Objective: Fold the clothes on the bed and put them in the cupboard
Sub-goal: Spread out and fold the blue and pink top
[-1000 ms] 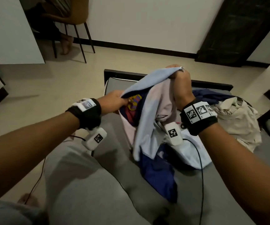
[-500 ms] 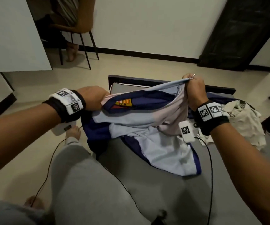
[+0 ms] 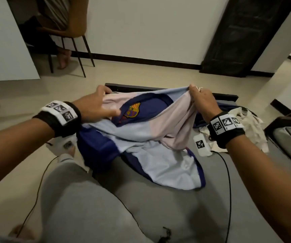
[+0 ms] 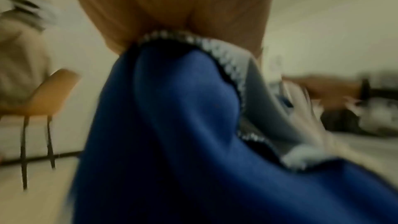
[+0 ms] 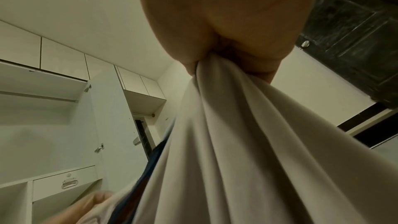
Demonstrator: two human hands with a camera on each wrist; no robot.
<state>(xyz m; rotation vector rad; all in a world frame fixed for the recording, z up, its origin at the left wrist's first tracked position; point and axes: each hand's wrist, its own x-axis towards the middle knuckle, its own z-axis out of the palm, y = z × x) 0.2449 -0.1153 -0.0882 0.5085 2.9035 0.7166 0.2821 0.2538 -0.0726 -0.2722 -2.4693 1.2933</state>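
Note:
A football jersey in light blue, pink and navy, with a crest, hangs stretched between both hands above the grey bed. Its lower part lies on the mattress. My left hand holds the left side next to the crest, thumb on top. My right hand pinches the top edge at the right. In the blurred left wrist view, navy jersey cloth runs out from under my left hand. Pale folds of the jersey fall from my right hand in the right wrist view.
A beige garment and a navy one lie crumpled at the bed's far right. A chair with a seated person stands at the back left, and a dark door at the back right. The white cupboard stands open with shelves and a drawer.
The bunched jersey has been pulled wide between my hands. My left hand has shifted right along the cloth to the crest, which now faces up.

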